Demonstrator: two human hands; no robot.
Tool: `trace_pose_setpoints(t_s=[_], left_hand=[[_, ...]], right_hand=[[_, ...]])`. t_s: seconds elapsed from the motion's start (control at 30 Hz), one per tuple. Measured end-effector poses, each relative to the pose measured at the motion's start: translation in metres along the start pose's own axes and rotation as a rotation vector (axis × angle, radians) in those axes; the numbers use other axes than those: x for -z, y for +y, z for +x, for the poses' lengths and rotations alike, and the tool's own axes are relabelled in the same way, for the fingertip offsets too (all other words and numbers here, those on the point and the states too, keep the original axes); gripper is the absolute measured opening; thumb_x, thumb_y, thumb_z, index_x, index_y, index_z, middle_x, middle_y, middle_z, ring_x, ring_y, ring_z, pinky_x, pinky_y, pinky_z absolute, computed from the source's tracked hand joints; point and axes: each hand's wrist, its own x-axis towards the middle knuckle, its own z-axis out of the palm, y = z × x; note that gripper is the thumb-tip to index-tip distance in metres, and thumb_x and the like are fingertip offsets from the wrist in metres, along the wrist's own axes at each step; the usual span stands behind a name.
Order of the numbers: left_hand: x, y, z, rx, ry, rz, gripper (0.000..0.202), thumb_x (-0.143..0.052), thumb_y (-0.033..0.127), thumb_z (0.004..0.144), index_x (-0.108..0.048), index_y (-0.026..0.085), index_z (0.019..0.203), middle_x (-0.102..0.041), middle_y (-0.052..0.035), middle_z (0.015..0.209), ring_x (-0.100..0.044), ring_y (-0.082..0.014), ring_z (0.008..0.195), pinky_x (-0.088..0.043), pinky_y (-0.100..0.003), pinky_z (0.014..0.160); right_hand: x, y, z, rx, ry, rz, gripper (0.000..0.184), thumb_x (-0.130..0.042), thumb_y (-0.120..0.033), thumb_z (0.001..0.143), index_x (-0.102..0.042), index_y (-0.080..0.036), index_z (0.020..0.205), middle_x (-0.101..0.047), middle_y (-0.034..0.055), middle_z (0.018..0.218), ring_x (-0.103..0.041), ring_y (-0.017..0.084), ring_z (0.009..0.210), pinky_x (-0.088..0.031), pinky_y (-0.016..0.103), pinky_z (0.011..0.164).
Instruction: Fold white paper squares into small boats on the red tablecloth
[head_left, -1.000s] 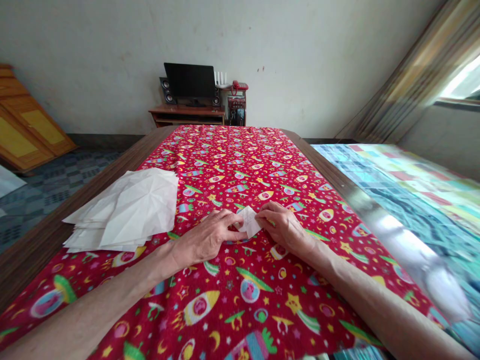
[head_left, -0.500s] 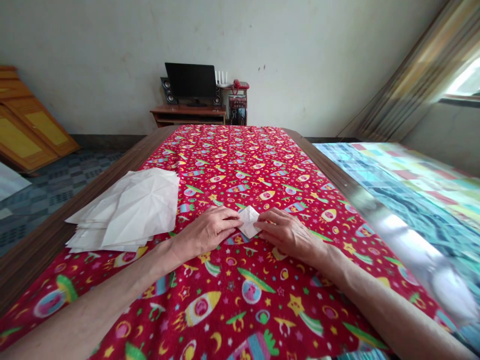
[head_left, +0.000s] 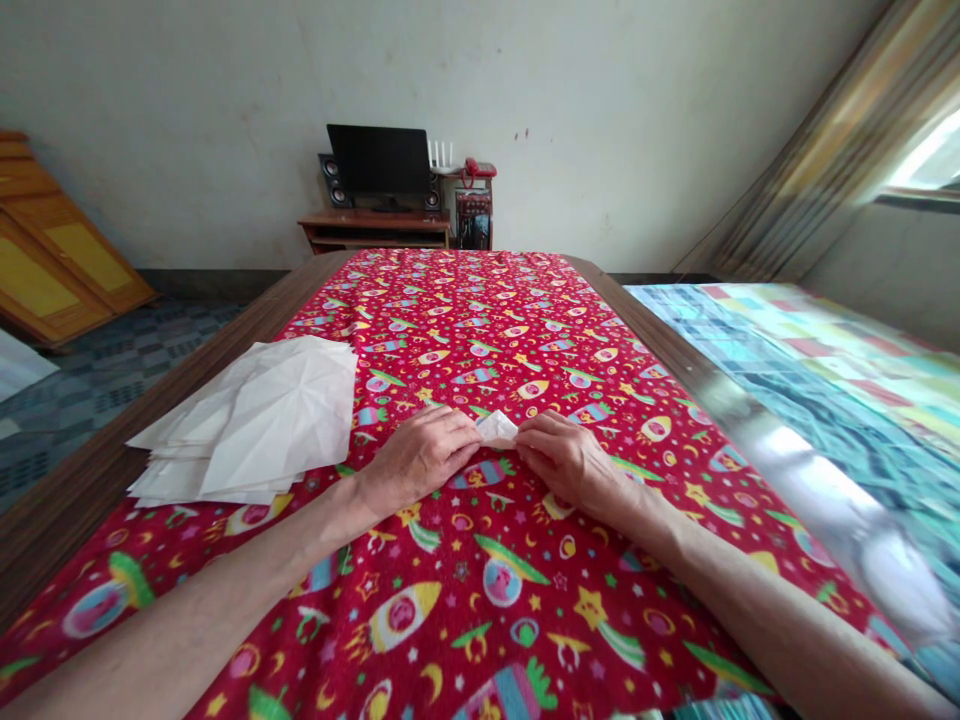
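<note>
A small folded piece of white paper (head_left: 496, 428) lies on the red rocket-print cloth (head_left: 480, 330) in the middle of the table. My left hand (head_left: 421, 455) pinches its left side with the fingers curled in. My right hand (head_left: 562, 457) pinches its right side the same way. Both hands rest on the cloth and most of the paper is hidden between the fingertips. A stack of creased white paper sheets (head_left: 251, 420) lies on the cloth to the left of my left hand.
The wooden table edge (head_left: 82, 480) shows at the left. A patterned blue and green bedspread (head_left: 817, 380) lies along the right. At the far wall stands a desk with a monitor (head_left: 381, 160), speakers and a red phone. A yellow wooden cabinet (head_left: 52, 250) stands at the left.
The small paper has been folded down smaller and flatter between my fingers. Both hands have drawn closer together over it.
</note>
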Motion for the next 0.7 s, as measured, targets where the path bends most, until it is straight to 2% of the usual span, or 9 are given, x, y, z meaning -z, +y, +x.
trace_pose_setpoints(t_s=[0.13,0.23,0.43,0.7], left_hand=[[-0.009,-0.001,0.002,0.179,0.042,-0.124,0.015,-0.047,0.02,0.093,-0.059,0.017,0.084,-0.06,-0.0027,0.086,-0.057,-0.0151,0.082,-0.046,-0.027,0.077],[-0.01,-0.001,0.004,0.262,0.029,-0.152,0.017,-0.047,0.022,0.093,-0.057,0.017,0.08,-0.056,-0.0017,0.083,-0.056,-0.0143,0.077,-0.045,-0.026,0.072],[-0.01,0.001,0.006,0.325,-0.014,-0.116,0.017,-0.05,0.024,0.092,-0.056,0.016,0.078,-0.053,-0.0015,0.083,-0.056,-0.0145,0.077,-0.044,-0.026,0.071],[-0.011,0.006,0.01,0.377,-0.07,0.093,0.019,-0.05,0.027,0.093,-0.056,0.017,0.079,-0.053,-0.0027,0.085,-0.055,-0.0176,0.08,-0.045,-0.029,0.075]], right_hand=[[-0.003,-0.003,0.002,-0.195,0.024,0.055,0.019,-0.045,-0.024,0.094,-0.06,-0.017,0.085,-0.06,0.0037,0.079,-0.055,0.013,0.07,-0.041,0.023,0.064],[-0.005,-0.003,0.002,-0.249,0.03,0.011,0.019,-0.047,-0.026,0.094,-0.059,-0.018,0.083,-0.06,0.003,0.077,-0.056,0.013,0.07,-0.04,0.024,0.065],[-0.003,-0.009,0.003,-0.299,0.008,-0.127,0.02,-0.045,-0.028,0.095,-0.058,-0.018,0.083,-0.061,0.0047,0.081,-0.057,0.013,0.073,-0.04,0.022,0.069],[-0.002,-0.013,0.01,-0.335,-0.059,-0.267,0.021,-0.048,-0.027,0.093,-0.057,-0.017,0.078,-0.061,0.004,0.078,-0.057,0.014,0.071,-0.037,0.024,0.065]])
